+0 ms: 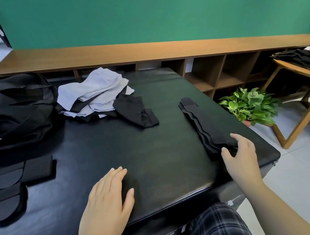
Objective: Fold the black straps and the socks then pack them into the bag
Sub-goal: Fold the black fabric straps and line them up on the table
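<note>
Black straps (pixel 205 125) hide right hand's (pixel 239 156) fingertips.

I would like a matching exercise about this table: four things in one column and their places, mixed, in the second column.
Things:
1. stack of black straps
2. pile of white socks
3. black bag
4. left hand

Places:
A. far left of the table, beside the white pile
B. flat on the padded table, near the front edge
C. right side of the table, its near end under the right hand
D. far middle of the table, with black pieces mixed in

Pairs: 1-C, 2-D, 3-A, 4-B
</note>
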The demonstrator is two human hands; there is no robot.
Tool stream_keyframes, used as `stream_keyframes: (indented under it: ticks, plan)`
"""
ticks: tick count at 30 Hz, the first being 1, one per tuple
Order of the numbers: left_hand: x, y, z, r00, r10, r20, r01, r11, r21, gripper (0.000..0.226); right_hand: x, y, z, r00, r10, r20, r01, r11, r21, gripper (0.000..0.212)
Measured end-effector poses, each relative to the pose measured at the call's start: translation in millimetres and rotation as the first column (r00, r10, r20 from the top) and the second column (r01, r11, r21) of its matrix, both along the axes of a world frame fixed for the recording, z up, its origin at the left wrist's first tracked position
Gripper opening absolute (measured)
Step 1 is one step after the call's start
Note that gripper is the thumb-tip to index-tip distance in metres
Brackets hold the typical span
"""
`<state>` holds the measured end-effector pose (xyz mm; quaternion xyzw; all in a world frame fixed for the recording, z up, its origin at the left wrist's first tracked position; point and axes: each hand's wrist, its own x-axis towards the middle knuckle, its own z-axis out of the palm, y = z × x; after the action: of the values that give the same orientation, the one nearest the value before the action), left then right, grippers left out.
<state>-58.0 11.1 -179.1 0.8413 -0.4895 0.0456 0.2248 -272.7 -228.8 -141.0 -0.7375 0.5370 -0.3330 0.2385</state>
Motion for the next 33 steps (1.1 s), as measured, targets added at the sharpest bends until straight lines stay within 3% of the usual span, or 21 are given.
stream_keyframes:
  ticks: [6, 13, 24, 33]
  plan:
    - [-1, 0, -1, 1.0, 0.012, -0.004, -0.012, 1.0, -0.019, 0.056, 0, -6, 7, 0.997, 0.009, -0.076, -0.008, 1.0, 0.011, 0.043]
    - [-1, 1, -1, 1.0, 0.011, -0.005, -0.011, 0.999, -0.035, 0.055, -1, -12, 11, 0.986, 0.049, -0.162, -0.054, 0.998, -0.027, 0.025]
    - [-1, 0, -2, 1.0, 0.009, 0.006, -0.009, 0.999, -0.044, 0.049, 13, 7, 22, 0.992, 0.119, 0.049, -0.109, 0.977, -0.183, 0.01]
    - [-1, 1, -3, 1.0, 0.0, -0.023, -0.001, 0.998, -0.061, 0.051, 33, 51, 5, 0.927, 0.375, -0.028, -0.365, 0.881, -0.301, 0.017]
